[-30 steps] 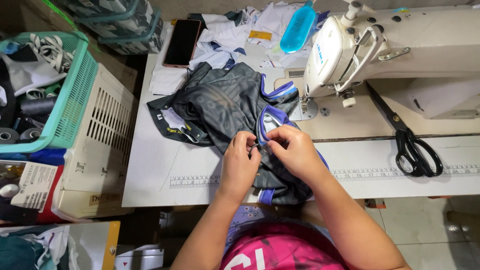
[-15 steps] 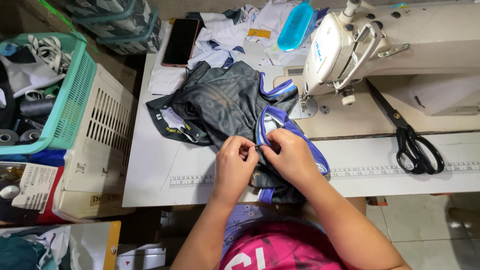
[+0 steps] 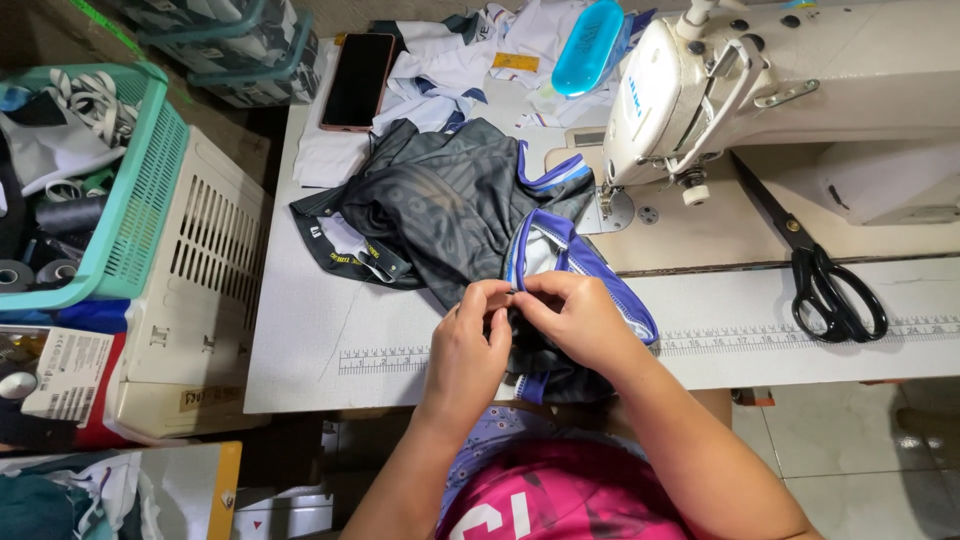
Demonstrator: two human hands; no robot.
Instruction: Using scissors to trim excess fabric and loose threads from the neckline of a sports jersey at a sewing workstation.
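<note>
I am pinching the blue-trimmed edge of a dark grey sports jersey [image 3: 450, 215] between the fingers of my left hand [image 3: 470, 345] and right hand [image 3: 580, 320], both closed tight on the fabric. Since a second ago they are barely shifting, working one spot. The jersey is lying on the white worktop [image 3: 310, 350], beside the sewing machine [image 3: 780, 80] and black scissors [image 3: 830, 290].

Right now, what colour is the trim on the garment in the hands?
Blue-purple with white edging, on a dark grey patterned garment; the head view shows it.
</note>
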